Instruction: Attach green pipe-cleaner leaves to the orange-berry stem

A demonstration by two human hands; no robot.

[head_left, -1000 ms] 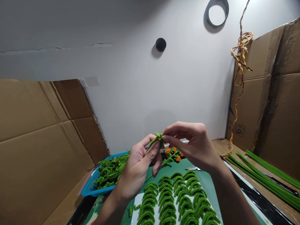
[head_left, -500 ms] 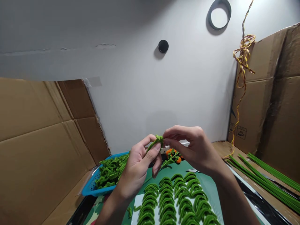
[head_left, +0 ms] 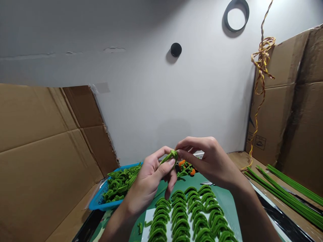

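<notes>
Between thumb and fingers, my left hand pinches a bent green pipe cleaner piece. My right hand has its thumb and index finger closed on the tip of that same piece, the fingertips of both hands almost meeting. Below them, curved green pipe cleaner pieces lie in overlapping rows on a white board. A blue basket at the left holds a heap of green pipe cleaner shapes.
Orange and green pipe cleaner flowers lie behind the hands on the green mat, near scissors. Long green pipe cleaners are at the right. Cardboard walls stand on both sides; a twisted yellow wire hangs at the right.
Both hands have shifted slightly right and down with the green piece. My left hand's lower fingers have dropped a little. The pieces on the board have not moved.
</notes>
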